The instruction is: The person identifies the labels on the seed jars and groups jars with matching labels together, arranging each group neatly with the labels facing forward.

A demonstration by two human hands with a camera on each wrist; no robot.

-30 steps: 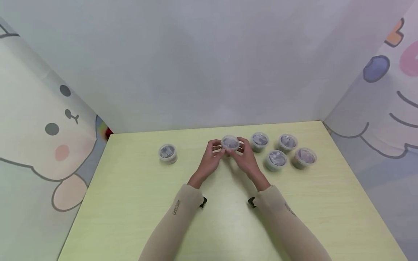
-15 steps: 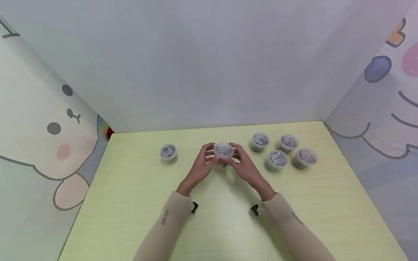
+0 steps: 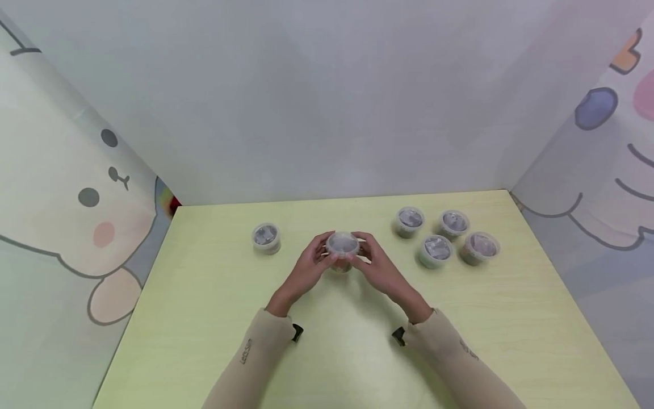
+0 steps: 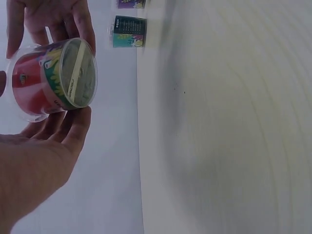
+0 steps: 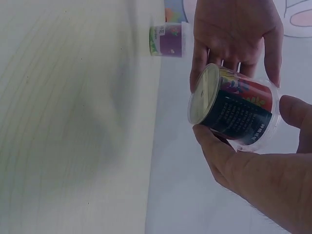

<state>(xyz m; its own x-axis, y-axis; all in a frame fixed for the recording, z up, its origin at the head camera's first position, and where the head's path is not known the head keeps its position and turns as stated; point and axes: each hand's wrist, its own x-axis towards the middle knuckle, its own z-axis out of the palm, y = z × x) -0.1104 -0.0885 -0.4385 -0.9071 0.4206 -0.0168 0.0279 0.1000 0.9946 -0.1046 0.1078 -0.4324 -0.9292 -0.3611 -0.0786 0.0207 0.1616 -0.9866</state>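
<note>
A clear plastic cup (image 3: pixel 342 244) with a lid and a red label is held up over the middle of the table. My left hand (image 3: pixel 306 270) grips it from one side and my right hand (image 3: pixel 378 267) from the other, thumbs toward me at the near side. In the left wrist view the cup's underside (image 4: pixel 78 75) shows a pale flat stick behind the clear plastic. White print on a dark panel (image 5: pixel 239 117) of the label faces the right wrist camera.
A similar cup with a purple label (image 5: pixel 167 40) stands alone on the left of the table (image 3: pixel 204 318). Several more lidded cups, among them a teal one (image 4: pixel 129 36), are grouped at the right. A pale wall (image 3: pixel 327 113) rises behind the table.
Both hands have brought the red-labelled cup toward me and slightly left. The other cups have stayed in place on the table.
</note>
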